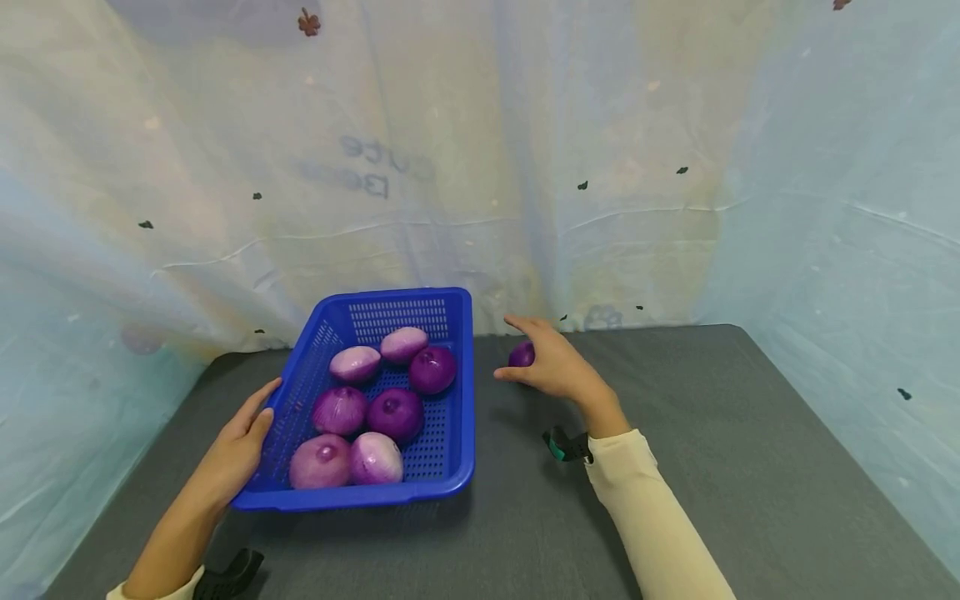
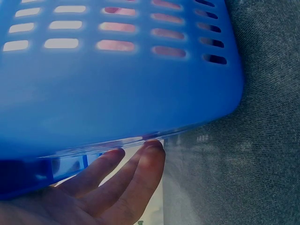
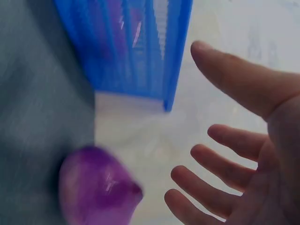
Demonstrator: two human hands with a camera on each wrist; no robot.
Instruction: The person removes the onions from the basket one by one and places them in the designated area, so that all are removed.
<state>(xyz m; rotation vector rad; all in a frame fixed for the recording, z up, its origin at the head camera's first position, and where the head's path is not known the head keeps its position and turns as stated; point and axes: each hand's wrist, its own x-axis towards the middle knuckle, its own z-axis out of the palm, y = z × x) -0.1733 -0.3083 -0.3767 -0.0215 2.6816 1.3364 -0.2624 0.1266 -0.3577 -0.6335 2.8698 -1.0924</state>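
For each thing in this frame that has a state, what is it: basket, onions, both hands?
Basket: flat on the table, holds seven onions.
Onions in basket: whole, lying loose.
Loose onion: on the table right of the basket, not held.
Left hand: open, fingers straight against the basket's left rim.
Right hand: open, fingers spread, beside the loose onion.

Two bare hands, the left hand (image 1: 236, 446) and the right hand (image 1: 551, 362), with no rings or gloves. The right arm wears a long cream sleeve (image 1: 652, 517) ending at the wrist, where a black and teal clip (image 1: 566, 446) sits. A cream cuff (image 1: 157, 587) and a black clip (image 1: 228, 575) show at the left arm
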